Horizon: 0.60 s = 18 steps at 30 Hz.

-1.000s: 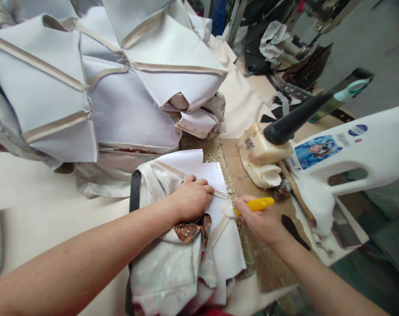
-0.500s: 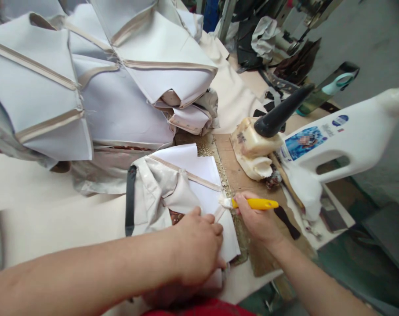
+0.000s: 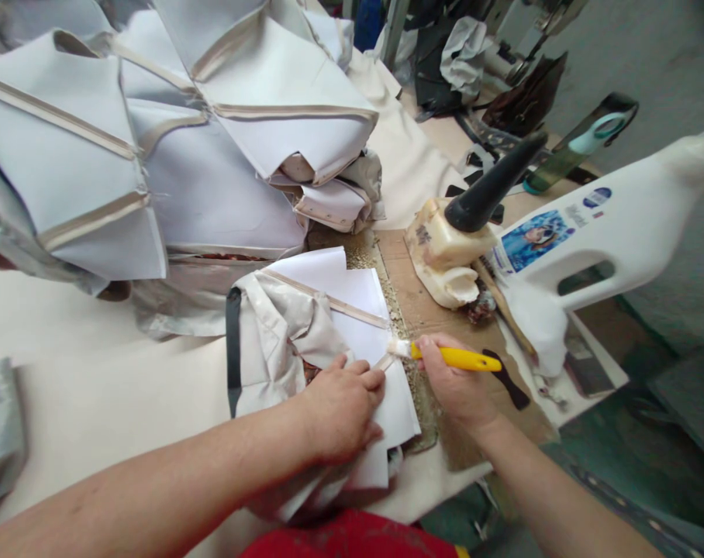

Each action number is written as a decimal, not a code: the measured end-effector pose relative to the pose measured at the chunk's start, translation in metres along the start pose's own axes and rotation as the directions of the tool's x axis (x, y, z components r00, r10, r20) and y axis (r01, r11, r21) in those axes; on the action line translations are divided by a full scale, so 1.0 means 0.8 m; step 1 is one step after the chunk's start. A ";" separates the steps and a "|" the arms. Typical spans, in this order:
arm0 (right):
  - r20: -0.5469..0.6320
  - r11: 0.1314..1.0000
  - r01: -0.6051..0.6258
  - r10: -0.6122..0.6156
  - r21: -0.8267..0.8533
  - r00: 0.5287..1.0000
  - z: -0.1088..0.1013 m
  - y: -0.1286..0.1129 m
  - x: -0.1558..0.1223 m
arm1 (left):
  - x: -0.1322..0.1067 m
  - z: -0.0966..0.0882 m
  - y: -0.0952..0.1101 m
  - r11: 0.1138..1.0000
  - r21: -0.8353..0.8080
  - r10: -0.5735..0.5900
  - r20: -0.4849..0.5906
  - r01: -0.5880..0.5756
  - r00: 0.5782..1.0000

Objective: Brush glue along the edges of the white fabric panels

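Observation:
My left hand (image 3: 341,404) lies curled, knuckles up, on a white-lined fabric piece (image 3: 322,325) with beige seam strips, pressing it to the table. My right hand (image 3: 453,381) grips a yellow-handled brush (image 3: 445,356). Its white bristle tip touches the beige strip at the right edge of the fabric piece, just above my left fingers. The piece rests partly on a glue-stained brown board (image 3: 413,298).
A big heap of similar white-lined pieces (image 3: 177,132) fills the upper left. A glue-crusted container with a black cone spout (image 3: 462,232) and a large white jug (image 3: 613,225) stand at the right. Further fabric, straps and a green bottle (image 3: 578,147) lie behind.
My left hand slid down the fabric piece from its middle toward its near edge. The brush swung so that its tip points left onto the seam strip.

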State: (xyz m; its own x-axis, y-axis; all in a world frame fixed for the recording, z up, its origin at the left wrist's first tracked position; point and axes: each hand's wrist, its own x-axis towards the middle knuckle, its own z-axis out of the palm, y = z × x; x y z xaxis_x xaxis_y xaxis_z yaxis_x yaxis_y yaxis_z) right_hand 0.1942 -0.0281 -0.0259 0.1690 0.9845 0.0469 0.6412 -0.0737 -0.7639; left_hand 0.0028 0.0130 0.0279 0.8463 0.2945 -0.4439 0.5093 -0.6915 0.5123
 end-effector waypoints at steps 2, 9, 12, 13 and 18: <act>0.065 0.999 0.047 -0.047 -0.002 0.997 0.001 -0.003 -0.002 | 0.000 0.002 -0.001 1.000 0.003 0.002 -0.015 -0.002 1.000; 0.049 0.993 0.090 -0.087 -0.076 0.995 0.000 -0.005 -0.013 | 0.001 0.005 -0.004 1.000 0.010 -0.003 -0.020 0.003 1.000; 0.134 0.996 0.075 -0.066 -0.057 0.989 -0.007 -0.010 -0.047 | 0.002 0.006 -0.004 1.000 0.008 -0.015 -0.013 0.015 1.000; 0.148 0.997 0.053 -0.044 -0.057 0.988 -0.011 -0.012 -0.061 | 0.003 0.007 -0.004 1.000 0.007 -0.015 -0.013 0.015 1.000; 0.141 0.993 -0.099 0.107 -0.066 0.984 -0.028 -0.021 -0.101 | 0.003 0.009 -0.005 1.000 0.027 -0.003 -0.028 0.003 1.000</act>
State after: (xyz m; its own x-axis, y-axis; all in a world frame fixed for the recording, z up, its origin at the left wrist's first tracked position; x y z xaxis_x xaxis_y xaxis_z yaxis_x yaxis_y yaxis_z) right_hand 0.1864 -0.1097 -0.0029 0.1292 0.9835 -0.1267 0.6694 -0.1807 -0.7206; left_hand 0.0017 0.0121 0.0196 0.8490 0.3147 -0.4245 0.5078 -0.7081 0.4906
